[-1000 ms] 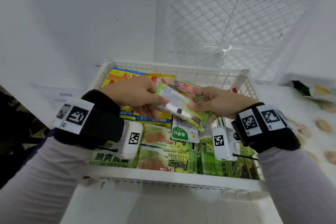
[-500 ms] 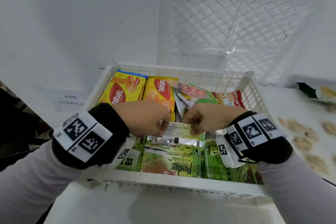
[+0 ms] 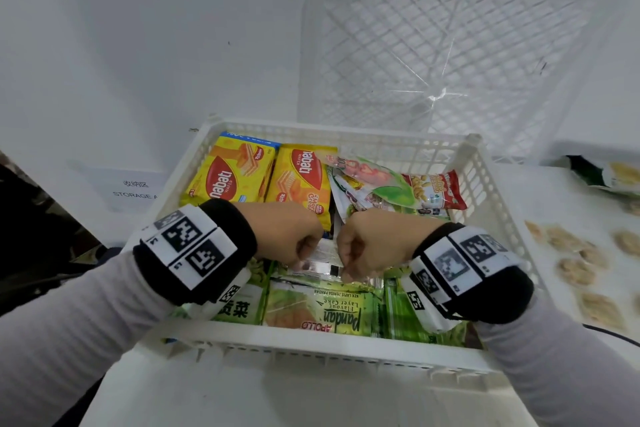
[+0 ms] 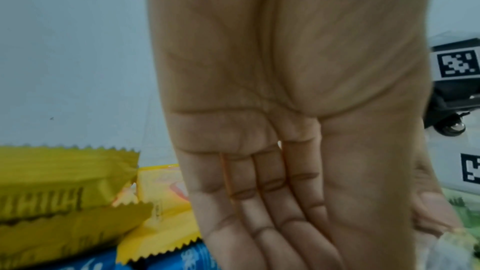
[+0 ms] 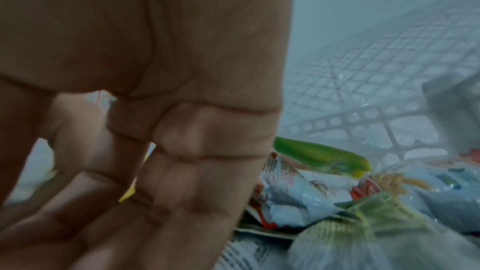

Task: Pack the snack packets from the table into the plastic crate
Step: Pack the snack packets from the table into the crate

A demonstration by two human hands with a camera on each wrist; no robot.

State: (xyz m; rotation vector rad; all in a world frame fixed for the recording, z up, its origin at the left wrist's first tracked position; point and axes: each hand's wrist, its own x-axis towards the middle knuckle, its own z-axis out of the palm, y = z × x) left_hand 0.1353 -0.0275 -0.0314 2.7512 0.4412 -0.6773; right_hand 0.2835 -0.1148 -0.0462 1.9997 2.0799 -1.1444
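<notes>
A white plastic crate (image 3: pixel 311 347) in front of me is filled with snack packets. Yellow Nabati wafer packs (image 3: pixel 232 173) lie at its back left, a red peanut packet (image 3: pixel 433 191) at the back right, and green pandan cake packs (image 3: pixel 322 308) along the front. My left hand (image 3: pixel 291 239) and right hand (image 3: pixel 367 246) are side by side inside the crate, fingers pointing down. Between them they pinch a silver-white packet (image 3: pixel 323 253) by its ends, low among the other packets. In the left wrist view my fingers (image 4: pixel 272 192) reach down beside the yellow packs (image 4: pixel 64 176).
A second white lattice crate (image 3: pixel 433 55) leans against the wall behind. To the right the table surface (image 3: pixel 575 267) shows biscuit shapes, and a dark green packet (image 3: pixel 606 177) lies there. A storage-area sign (image 3: pixel 135 189) lies on the left.
Both hands have carried the silver-white packet from above the crate down into its middle. Their fingers have turned downward and the hands have drawn closer together.
</notes>
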